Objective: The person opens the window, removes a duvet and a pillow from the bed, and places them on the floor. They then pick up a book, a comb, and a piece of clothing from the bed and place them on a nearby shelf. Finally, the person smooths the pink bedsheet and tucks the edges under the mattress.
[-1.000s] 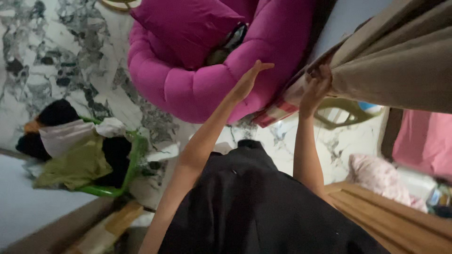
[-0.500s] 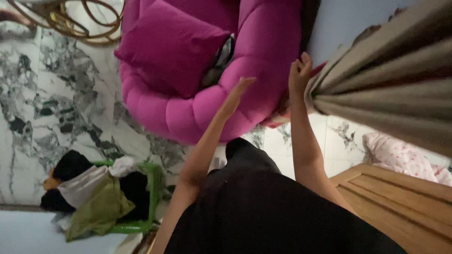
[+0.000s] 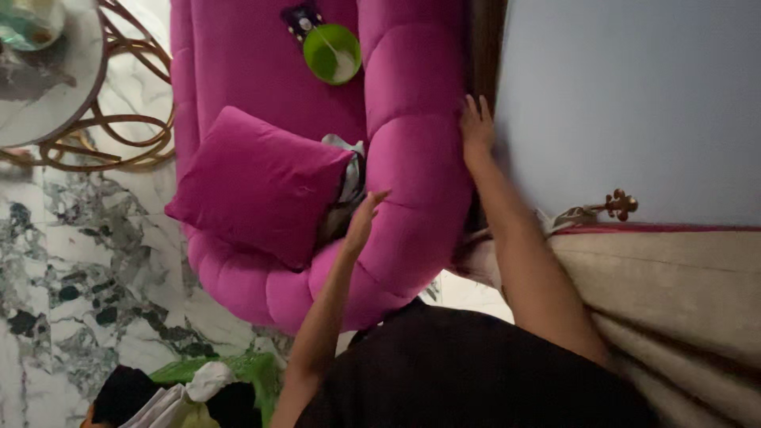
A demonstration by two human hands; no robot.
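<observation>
Your right hand (image 3: 476,127) has its fingers spread and straight, holding nothing; the fingertips lie at the back edge of the magenta sofa (image 3: 412,158), where the padded backrest meets the grey-blue wall (image 3: 634,103). Your left hand (image 3: 363,220) is likewise open, fingers loosely extended and empty, hovering over the sofa's armrest just beside the bundle of grey and white cloth (image 3: 345,178) tucked behind the magenta cushion (image 3: 258,186). Whether that hand touches the padding I cannot tell; the frame is blurred.

The beige curtain (image 3: 674,293) hangs against your right forearm, on the far side of your arm from the sofa, with its brass tieback hook (image 3: 618,204) on the wall just above it. If you draw that arm back carelessly, I judge the fabric could drag with it or snag on the hook.

On the sofa seat, well apart from both hands, sit a green bowl (image 3: 332,53) and a small dark gadget (image 3: 301,19). A hard push or shake of the cushion could likely tip the bowl.

Off the sofa's other side stands a round marble side table (image 3: 47,87) on a looped metal frame; near the sofa's front, by your body, a green basket (image 3: 238,372) of clothes is a probable trip hazard if you step forward.
</observation>
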